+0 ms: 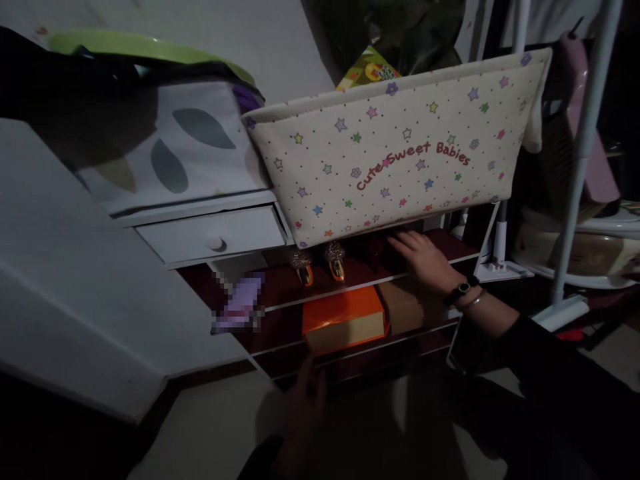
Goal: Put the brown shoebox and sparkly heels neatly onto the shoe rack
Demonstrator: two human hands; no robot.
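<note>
My right hand [425, 259], with a dark watch and a silver bracelet on the wrist, reaches onto the upper shelf [280, 283] below a fabric storage bin [400, 160]. Its fingers are stretched out beside a dark red thing [376, 253], too shadowed to make out. I cannot tell whether they touch it. A pair of shoes with glittery trim and orange edges, one shoe [303, 267] beside the other [335, 261], stands left of that hand. My left hand [304, 403] hangs low in shadow before the rack, fingers apart and apparently holding nothing. An orange box [344, 317] sits on the shelf above it.
A brown box [413, 303] is beside the orange one. On the left are a white drawer [213, 235], a leaf-patterned fabric box [200, 147] and a pixelated purple item [240, 303]. Pale poles [583, 153] and a pink object [590, 133] stand at the right.
</note>
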